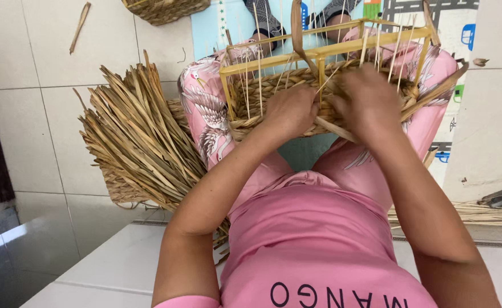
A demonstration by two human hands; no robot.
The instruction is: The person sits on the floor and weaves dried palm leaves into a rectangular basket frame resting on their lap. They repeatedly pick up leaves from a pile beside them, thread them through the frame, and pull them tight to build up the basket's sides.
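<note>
Person sits w/ a half-woven basket (pixel 273 94) on the lap, built around a pale wooden frame (pixel 325 51) w/ thin upright sticks. Left hand (pixel 289 109) rests on the basket's near woven wall, fingers curled shut against the weave; can't tell if a strand is pinched under them. Right hand (pixel 366 98) is just beside it, fingers bent down & closed on a flat dried leaf strip (pixel 333 129) that runs out below the knuckles. Both hands nearly touch at the frame's middle post. Big bundle of dried leaves (pixel 139 137) lies on the tiled floor, left of the knees. Another woven basket (pixel 165 8) sits at top edge; metal shears (pixel 500 198) far right.
</note>
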